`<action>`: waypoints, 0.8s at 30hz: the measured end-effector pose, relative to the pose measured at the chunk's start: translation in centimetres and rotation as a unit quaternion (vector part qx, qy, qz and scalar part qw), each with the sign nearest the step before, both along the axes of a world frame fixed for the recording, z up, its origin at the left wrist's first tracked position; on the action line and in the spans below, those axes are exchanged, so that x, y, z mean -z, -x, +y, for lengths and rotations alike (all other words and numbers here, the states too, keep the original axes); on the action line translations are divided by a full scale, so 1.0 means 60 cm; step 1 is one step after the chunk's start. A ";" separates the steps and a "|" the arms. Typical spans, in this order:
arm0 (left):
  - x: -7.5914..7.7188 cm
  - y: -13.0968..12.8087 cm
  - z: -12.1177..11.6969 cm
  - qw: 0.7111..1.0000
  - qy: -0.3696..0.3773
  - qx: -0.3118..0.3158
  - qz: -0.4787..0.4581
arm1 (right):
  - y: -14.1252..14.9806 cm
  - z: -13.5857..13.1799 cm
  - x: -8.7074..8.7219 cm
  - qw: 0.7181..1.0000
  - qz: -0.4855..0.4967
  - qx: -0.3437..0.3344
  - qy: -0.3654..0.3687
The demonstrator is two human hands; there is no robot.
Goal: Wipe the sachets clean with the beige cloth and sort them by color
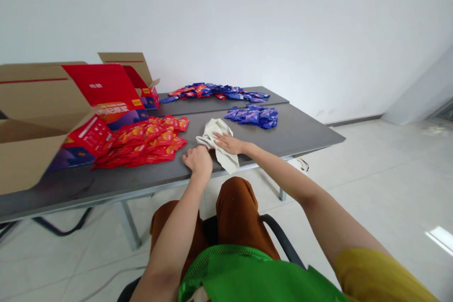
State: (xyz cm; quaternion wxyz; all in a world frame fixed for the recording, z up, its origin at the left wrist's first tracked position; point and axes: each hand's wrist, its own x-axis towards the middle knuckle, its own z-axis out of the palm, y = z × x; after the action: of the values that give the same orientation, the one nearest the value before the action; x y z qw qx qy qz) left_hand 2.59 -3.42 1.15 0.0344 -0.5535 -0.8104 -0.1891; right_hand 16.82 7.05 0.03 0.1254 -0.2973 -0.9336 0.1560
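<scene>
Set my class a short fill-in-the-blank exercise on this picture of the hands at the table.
The cloth lies between the red sachets and the ____ sachets.
The hand lying flat on the cloth is the person's ____ hand.
The cardboard box stands at the ____ end of the table in this view.

Missing words: blue; right; left.
</scene>
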 end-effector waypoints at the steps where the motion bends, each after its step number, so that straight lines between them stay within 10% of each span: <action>1: 0.000 -0.001 0.000 1.000 -0.003 0.000 0.001 | 0.006 0.012 -0.004 1.000 -0.009 0.019 -0.005; 7: 0.000 -0.017 0.001 0.999 -0.022 -0.016 0.027 | 0.045 0.053 -0.021 0.998 -0.002 0.057 -0.017; 17: 0.003 -0.024 -0.001 0.999 -0.003 0.008 0.049 | -0.026 -0.019 -0.006 0.998 0.033 0.004 0.051; 24: 0.003 -0.027 0.002 0.999 0.008 0.002 0.043 | 0.006 0.038 0.006 0.999 0.021 0.028 0.021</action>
State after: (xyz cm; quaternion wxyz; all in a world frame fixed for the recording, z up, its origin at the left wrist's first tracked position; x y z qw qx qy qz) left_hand 4.20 -3.32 0.99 0.0644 -0.5630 -0.8084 -0.1592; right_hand 16.44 9.32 -0.35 0.1428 -0.3228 -0.9186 0.1779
